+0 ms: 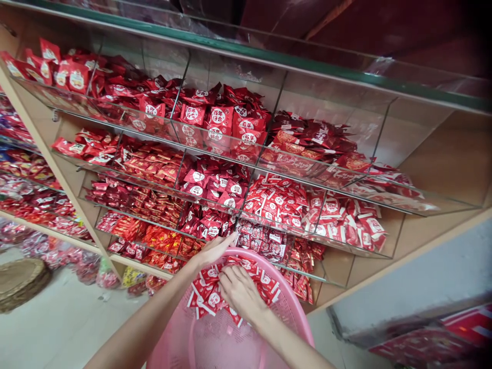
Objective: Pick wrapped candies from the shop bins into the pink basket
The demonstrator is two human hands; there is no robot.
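Note:
A pink plastic basket (303,320) with a perforated wall stands tilted before the shelves. Red and white candy packets (209,297) lie heaped at its far end. My left hand (213,251) grips the far left of the rim, one finger stretched along the outside. Inside the basket, my right hand (240,289) reaches down onto the heap. Its fingers curl around some packets; the fingertips are partly hidden among them. Similar red and white packets (274,200) fill a shelf compartment just beyond the basket.
Wooden shelves with clear dividers and glass fronts hold several kinds of red packets (219,115). A thick glass edge (246,51) runs across the top. Bagged goods (84,266) and a woven round stool (23,282) are on the floor at left. Red packages (423,343) lie lower right.

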